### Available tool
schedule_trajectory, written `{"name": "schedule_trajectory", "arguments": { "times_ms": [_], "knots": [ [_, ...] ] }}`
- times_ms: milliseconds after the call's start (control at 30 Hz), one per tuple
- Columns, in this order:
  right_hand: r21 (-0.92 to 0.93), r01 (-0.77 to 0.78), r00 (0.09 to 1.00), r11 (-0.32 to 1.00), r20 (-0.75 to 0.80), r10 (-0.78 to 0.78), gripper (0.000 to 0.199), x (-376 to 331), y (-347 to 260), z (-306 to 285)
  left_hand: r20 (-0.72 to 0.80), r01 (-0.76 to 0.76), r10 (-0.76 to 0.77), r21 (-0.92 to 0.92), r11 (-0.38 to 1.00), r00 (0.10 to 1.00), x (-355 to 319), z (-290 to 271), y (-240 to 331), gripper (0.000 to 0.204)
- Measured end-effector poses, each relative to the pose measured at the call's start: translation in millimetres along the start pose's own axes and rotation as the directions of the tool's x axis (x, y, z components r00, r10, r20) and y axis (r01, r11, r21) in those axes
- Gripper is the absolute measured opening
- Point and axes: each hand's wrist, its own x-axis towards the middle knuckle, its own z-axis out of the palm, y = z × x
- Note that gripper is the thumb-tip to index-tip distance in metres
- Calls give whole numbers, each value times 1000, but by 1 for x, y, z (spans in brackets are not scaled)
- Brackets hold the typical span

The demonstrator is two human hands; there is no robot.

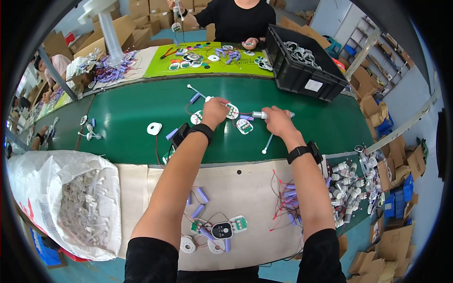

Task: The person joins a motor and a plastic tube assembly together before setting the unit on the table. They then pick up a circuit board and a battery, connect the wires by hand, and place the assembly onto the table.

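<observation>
Both of my hands reach over the green belt (141,108). My left hand (214,113) is closed at the end of a thin white rod (197,91); its fingertips hide what they grip. Right beside it lies a white disc with a green circuit board (231,111). My right hand (280,122) wraps round a silver and white cylinder (258,114), with a second white rod (267,144) sticking out below. Between the hands are a purple battery cell (246,117) and another wired circuit board (245,126). A further board (197,117) is left of my left hand.
A white sack of clear plastic parts (106,172) stands left. On the near bench (155,217) lie wired cells and discs; cylinders (347,184) are heaped right. Across the belt, a co-worker (240,21) handles parts beside a black crate (302,75).
</observation>
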Motion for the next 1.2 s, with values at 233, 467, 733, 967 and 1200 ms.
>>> {"name": "schedule_trajectory", "arguments": {
  "times_ms": [233,467,733,967,1200],
  "knots": [
    [-115,-42,999,993,19,44,42,8,-13,0,-24,-152,156,121,981,987,3,-3,-12,28],
    [-78,-62,976,995,-213,44,42,5,14,-15,1,-314,315,-60,947,949,1,3,41,29],
    [-70,-120,993,990,-20,119,47,9,36,-11,10,-196,201,285,938,980,1,5,46,38],
    [-18,-225,973,974,42,225,48,-5,46,-20,270,-307,174,598,740,947,-65,17,52,62],
    [208,43,996,977,-80,-27,34,-34,3,-70,443,-504,347,310,806,827,-109,-21,24,60]
  ]
}}
